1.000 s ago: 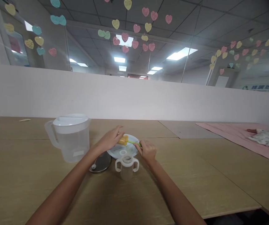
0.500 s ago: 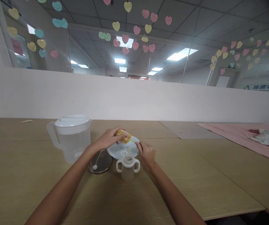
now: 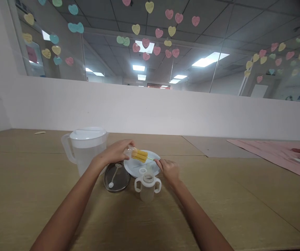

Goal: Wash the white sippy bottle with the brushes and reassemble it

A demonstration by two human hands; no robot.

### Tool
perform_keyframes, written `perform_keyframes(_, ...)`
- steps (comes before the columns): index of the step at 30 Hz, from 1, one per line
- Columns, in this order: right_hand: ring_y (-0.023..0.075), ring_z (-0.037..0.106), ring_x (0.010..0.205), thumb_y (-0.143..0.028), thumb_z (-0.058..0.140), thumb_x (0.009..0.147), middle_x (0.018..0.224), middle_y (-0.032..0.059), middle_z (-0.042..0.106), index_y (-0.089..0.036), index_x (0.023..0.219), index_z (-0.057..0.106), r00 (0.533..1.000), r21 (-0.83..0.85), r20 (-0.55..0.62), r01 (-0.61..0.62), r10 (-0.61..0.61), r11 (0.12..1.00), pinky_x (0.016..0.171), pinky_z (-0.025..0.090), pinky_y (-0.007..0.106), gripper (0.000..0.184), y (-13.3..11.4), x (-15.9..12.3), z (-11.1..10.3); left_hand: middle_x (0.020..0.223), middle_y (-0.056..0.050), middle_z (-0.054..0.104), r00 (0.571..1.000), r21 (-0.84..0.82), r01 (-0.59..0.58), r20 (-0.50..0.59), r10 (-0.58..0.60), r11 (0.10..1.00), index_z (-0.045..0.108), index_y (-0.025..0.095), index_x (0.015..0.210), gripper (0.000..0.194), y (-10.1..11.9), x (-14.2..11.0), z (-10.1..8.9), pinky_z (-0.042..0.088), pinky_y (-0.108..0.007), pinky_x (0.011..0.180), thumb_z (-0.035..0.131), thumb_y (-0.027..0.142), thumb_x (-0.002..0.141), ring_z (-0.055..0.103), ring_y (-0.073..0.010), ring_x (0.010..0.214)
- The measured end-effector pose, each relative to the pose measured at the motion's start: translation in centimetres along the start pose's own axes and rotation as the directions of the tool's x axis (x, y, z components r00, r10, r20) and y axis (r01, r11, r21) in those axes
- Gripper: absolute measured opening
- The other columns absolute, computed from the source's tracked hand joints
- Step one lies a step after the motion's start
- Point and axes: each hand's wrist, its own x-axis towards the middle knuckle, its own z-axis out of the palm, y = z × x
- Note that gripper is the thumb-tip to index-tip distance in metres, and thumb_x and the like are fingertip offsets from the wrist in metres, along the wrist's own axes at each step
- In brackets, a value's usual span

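Here, head view: yellow brush head (image 3: 139, 155) at a clear vessel (image 3: 129, 151), above the plate (image 3: 131, 169), roughly mid-counter (image 3: 204, 195).
Left hand (image 3: 118, 150): curled around the vessel, presumably steadying it.
Right hand (image 3: 169, 169): closed on the green handle (image 3: 150, 159), apparently for aligning brush and vessel.
Two-handled cup (image 3: 147, 192): upright, open, nearer the counter's front edge, seemingly leaving the hands room.

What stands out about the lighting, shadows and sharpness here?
Head view: ceiling lights glare nearly white; soft shadows darken the table near the cup; the yellow sponge looks slightly blurred; writing on the heart-shaped notes is unreadable; the top right corner darkens.
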Motion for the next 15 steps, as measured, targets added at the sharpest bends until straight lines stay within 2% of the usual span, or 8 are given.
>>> perform_keyframes(2, 0.0078, 0.04, 0.04, -0.045, 0.028, 0.093, 0.045, 0.0024, 0.054, -0.015, 0.052, 0.055, 0.998, -0.006, 0.049, -0.043, 0.044, 0.999, 0.048, 0.018, 0.025, 0.057, 0.2, -0.2, 0.3, 0.106, -0.004, 0.059, 0.996, 0.15, 0.087, -0.018, -0.085, 0.985, 0.052, 0.02, 0.102, 0.039, -1.2, -0.1, 0.2, 0.041, -0.027, 0.077, 0.057, 0.017, 0.063, 0.054, -0.0209, 0.096)
perform_keyframes(6, 0.0083, 0.042, 0.04, -0.048, 0.022, 0.093, 0.048, 0.0038, 0.057, -0.015, 0.054, 0.057, 0.98, -0.034, 0.138, -0.142, 0.145, 0.989, 0.046, 0.016, 0.025, 0.062, 0.6, -0.4, 0.8, 0.105, -0.008, 0.06, 0.961, 0.405, 0.236, 0.035, -0.273, 0.883, 0.058, 0.019, 0.098, 0.035, -3.2, -0.1, 1.7, 0.042, -0.026, 0.072, 0.05, 0.007, 0.066, 0.057, -0.0214, 0.092)
perform_keyframes(12, 0.0082, 0.046, 0.041, -0.048, 0.023, 0.093, 0.05, 0.0041, 0.059, -0.015, 0.055, 0.058, 0.974, -0.025, 0.177, -0.136, 0.139, 0.99, 0.046, 0.017, 0.025, 0.061, 0.6, -0.5, 0.9, 0.089, -0.017, 0.065, 0.925, 0.468, 0.32, 0.032, -0.378, 0.824, 0.064, 0.01, 0.081, 0.024, -5.0, 0.9, 5.0, 0.043, -0.032, 0.072, 0.043, 0.005, 0.073, 0.06, -0.0263, 0.087)
perform_keyframes(15, 0.0082, 0.048, 0.042, -0.047, 0.027, 0.093, 0.05, 0.004, 0.06, -0.016, 0.055, 0.059, 0.971, -0.034, 0.198, -0.131, 0.135, 0.991, 0.046, 0.018, 0.025, 0.058, 0.6, -0.6, 1.1, 0.086, -0.019, 0.065, 0.916, 0.468, 0.348, 0.016, -0.401, 0.812, 0.065, 0.009, 0.08, 0.023, -6.0, 1.6, 6.4, 0.044, -0.033, 0.072, 0.044, 0.005, 0.073, 0.06, -0.0273, 0.086)
